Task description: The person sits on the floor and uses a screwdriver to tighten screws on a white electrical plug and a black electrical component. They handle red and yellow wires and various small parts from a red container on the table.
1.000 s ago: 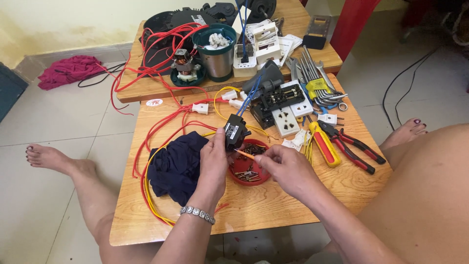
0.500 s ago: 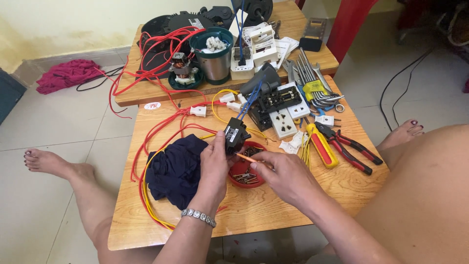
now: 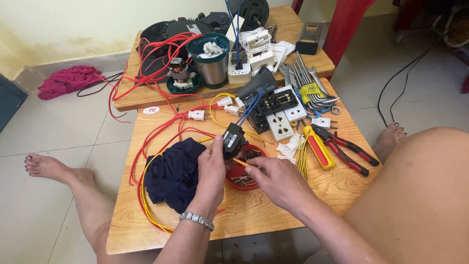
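Black plastic box module (image 3: 233,139), trailing blue wires, sits pinched in your left hand (image 3: 213,166) above the round red dish (image 3: 243,172) on the wooden counter (image 3: 254,210); your right hand (image 3: 273,177) fingers grip a thin orange-handled tool (image 3: 239,162) against it.

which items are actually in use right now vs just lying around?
In use:
left hand holds black electrical module
right hand holds orange tool
red screw dish

Lying about:
pliers
hex keys
dark cloth
white sockets

A single view is given, from a head-worn camera. It is aimed steeply down and forward over the near desk (image 3: 273,215), seen close; a second desk (image 3: 146,100) and floor are included beyond.
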